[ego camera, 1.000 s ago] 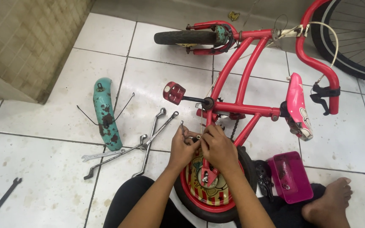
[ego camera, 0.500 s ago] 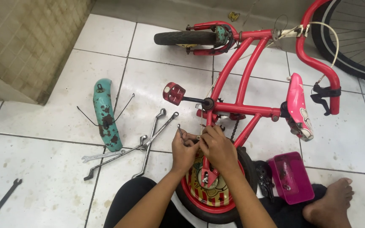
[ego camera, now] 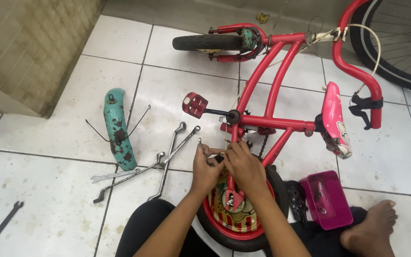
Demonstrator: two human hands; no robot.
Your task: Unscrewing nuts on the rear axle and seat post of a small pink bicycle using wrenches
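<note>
A small red bicycle [ego camera: 281,124] lies on its side on the tiled floor, its rear wheel [ego camera: 236,219] between my knees. My left hand [ego camera: 204,167] and my right hand [ego camera: 243,165] meet just above that wheel, near the chain and the frame stays. The fingers of both pinch a small metal part [ego camera: 200,145]; what it is I cannot make out. A red pedal [ego camera: 194,104] sticks out to the left of the crank. The pink saddle [ego camera: 335,119] points to the right.
Several wrenches [ego camera: 160,154] lie left of my hands, beside a rusty teal mudguard [ego camera: 117,127]. A lone spanner [ego camera: 1,224] rests at the lower left. A pink box [ego camera: 327,200] and my bare foot [ego camera: 372,228] are at the right. A larger bicycle wheel [ego camera: 400,43] stands top right.
Both hands have stayed at the same spot above the rear wheel, with only small finger movements. Nothing else has moved.
</note>
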